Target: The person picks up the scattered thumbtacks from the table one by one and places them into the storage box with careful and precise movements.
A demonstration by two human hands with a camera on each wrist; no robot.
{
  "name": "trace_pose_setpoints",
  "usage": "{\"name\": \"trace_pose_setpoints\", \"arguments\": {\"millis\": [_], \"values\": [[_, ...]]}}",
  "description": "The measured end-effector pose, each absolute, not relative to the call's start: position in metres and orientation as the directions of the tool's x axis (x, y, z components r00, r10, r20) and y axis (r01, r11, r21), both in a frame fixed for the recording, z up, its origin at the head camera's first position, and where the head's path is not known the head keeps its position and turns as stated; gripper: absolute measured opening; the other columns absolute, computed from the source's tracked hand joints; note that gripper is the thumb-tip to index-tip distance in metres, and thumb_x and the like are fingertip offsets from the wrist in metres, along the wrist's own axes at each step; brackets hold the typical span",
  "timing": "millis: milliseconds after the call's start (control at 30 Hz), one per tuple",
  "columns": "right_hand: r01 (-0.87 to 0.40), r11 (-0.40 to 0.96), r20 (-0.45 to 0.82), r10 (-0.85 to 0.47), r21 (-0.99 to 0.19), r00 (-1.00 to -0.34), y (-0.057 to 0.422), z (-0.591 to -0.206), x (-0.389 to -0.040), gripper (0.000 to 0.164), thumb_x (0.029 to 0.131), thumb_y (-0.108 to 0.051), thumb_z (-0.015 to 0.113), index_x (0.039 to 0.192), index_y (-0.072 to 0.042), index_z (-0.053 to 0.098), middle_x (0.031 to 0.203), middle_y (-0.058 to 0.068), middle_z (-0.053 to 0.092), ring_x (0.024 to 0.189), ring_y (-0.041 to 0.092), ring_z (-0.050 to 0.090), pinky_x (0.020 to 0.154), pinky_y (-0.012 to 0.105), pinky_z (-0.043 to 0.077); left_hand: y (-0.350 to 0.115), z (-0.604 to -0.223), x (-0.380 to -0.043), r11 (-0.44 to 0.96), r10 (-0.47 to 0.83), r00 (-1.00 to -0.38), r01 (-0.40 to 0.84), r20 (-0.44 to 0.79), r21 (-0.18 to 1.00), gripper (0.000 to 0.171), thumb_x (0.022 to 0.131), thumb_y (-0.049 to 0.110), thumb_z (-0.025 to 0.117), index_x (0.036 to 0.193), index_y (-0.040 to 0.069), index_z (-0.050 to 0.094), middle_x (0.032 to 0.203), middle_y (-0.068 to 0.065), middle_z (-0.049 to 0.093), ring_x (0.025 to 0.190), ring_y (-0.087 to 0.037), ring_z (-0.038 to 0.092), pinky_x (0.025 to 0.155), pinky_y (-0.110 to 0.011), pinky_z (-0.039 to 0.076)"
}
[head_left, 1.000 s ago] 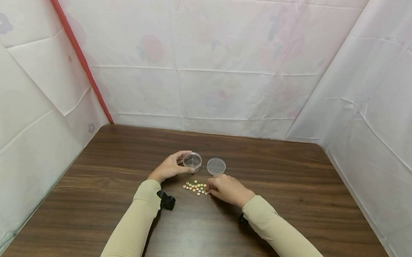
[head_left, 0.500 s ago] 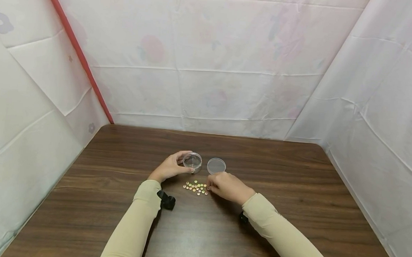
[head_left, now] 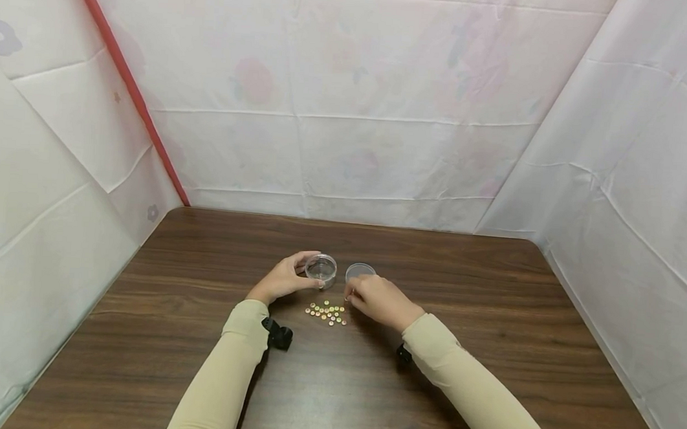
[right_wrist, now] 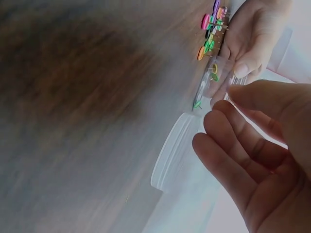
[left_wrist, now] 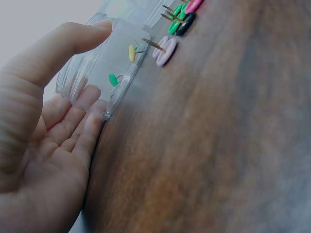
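Forward from the loose tacks (head_left: 327,311) toward the lid (head_left: 361,269), my right hand (head_left: 383,301) brings thumb to forefinger, catch unconfirmed; my left hand (head_left: 284,277) grips the jar (head_left: 322,270), few tacks (left_wrist: 113,79) inside, most outstanding on the table (head_left: 463,266).

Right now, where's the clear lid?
In the head view, the clear lid lies on the table, right of the clear jar and partly hidden by the right hand.

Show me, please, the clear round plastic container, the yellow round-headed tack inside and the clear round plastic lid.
Clear round plastic container (left_wrist: 99,60): left wrist view, on its side wall.
Yellow round-headed tack (left_wrist: 132,53): left wrist view, on its head.
Clear round plastic lid (right_wrist: 170,153): right wrist view, on its rim.
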State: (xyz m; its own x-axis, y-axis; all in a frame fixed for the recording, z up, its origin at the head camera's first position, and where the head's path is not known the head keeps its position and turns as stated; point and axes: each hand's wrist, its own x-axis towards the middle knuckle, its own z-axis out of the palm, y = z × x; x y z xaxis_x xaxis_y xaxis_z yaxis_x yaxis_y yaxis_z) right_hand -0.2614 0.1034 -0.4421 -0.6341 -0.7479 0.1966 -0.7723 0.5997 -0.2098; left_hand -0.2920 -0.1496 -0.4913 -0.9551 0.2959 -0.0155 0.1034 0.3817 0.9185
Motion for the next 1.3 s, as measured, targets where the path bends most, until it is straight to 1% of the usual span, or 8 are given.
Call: {"name": "trace_pose_setpoints", "arguments": {"millis": [233, 433, 567, 833, 1133, 1300], "values": [[-0.754, 0.614, 0.233, -0.717, -0.234, -0.657, 0.099, -0.442, -0.269, 0.005, 0.09, -0.012, 0.06, 0.089, -0.015, 0.064, 0.082, -0.005, 0.063, 0.069, 0.003, 0.053, 0.059, 0.024, 0.052, -0.15, -0.492, -0.293, 0.379, 0.297, -0.955, 0.106, -0.012, 0.919, 0.082, 0.067, 0.043, 0.082, 0.138, 0.023, 0.044, 0.13, -0.003, 0.05, 0.123, -0.023, 0.041, 0.104, -0.05, 0.037], [-0.755, 0.614, 0.247, -0.714, -0.23, -0.656, 0.095, -0.442, -0.275, 0.005, 0.091, -0.013, 0.059, 0.091, -0.013, 0.064, 0.083, -0.004, 0.063, 0.071, 0.004, 0.052, 0.061, 0.023, 0.052, -0.15, -0.491, -0.293, 0.372, 0.3, -0.954, 0.105, -0.013, 0.922, 0.076, 0.069, 0.041, 0.081, 0.135, 0.027, 0.046, 0.13, -0.002, 0.051, 0.123, -0.022, 0.042, 0.104, -0.049, 0.037], [-0.757, 0.612, 0.263, -0.71, -0.227, -0.653, 0.089, -0.443, -0.282, 0.006, 0.091, -0.015, 0.059, 0.092, -0.014, 0.064, 0.083, -0.005, 0.062, 0.069, 0.002, 0.051, 0.059, 0.021, 0.05, -0.15, -0.492, -0.294, 0.367, 0.298, -0.954, 0.097, -0.018, 0.925, 0.073, 0.07, 0.039, 0.081, 0.133, 0.029, 0.046, 0.131, -0.002, 0.05, 0.124, -0.023, 0.041, 0.105, -0.05, 0.035], [-0.762, 0.604, 0.304, -0.699, -0.235, -0.647, 0.078, -0.439, -0.291, 0.005, 0.091, -0.014, 0.058, 0.091, -0.014, 0.063, 0.08, -0.005, 0.059, 0.065, 0.004, 0.049, 0.056, 0.022, 0.048, -0.15, -0.492, -0.294, 0.362, 0.293, -0.956, 0.086, -0.026, 0.928, 0.072, 0.071, 0.036, 0.081, 0.134, 0.029, 0.046, 0.129, -0.001, 0.051, 0.12, -0.02, 0.045, 0.102, -0.049, 0.039], [-0.743, 0.624, 0.28, -0.689, -0.24, -0.669, 0.068, -0.44, -0.298, 0.007, 0.092, -0.015, 0.056, 0.092, -0.014, 0.063, 0.08, -0.005, 0.06, 0.066, 0.003, 0.05, 0.057, 0.021, 0.048, -0.149, -0.492, -0.293, 0.352, 0.303, -0.953, 0.085, -0.027, 0.932, 0.073, 0.071, 0.036, 0.081, 0.134, 0.027, 0.046, 0.13, -0.003, 0.051, 0.118, -0.019, 0.046, 0.1, -0.049, 0.041], [-0.732, 0.637, 0.26, -0.684, -0.242, -0.681, 0.062, -0.439, -0.302, 0.008, 0.093, -0.016, 0.055, 0.092, -0.015, 0.063, 0.08, -0.005, 0.059, 0.065, 0.004, 0.049, 0.056, 0.021, 0.048, -0.149, -0.491, -0.292, 0.363, 0.3, -0.953, 0.088, -0.027, 0.928, 0.073, 0.071, 0.037, 0.08, 0.135, 0.027, 0.045, 0.134, -0.002, 0.048, 0.121, -0.02, 0.044, 0.102, -0.049, 0.039]]}}
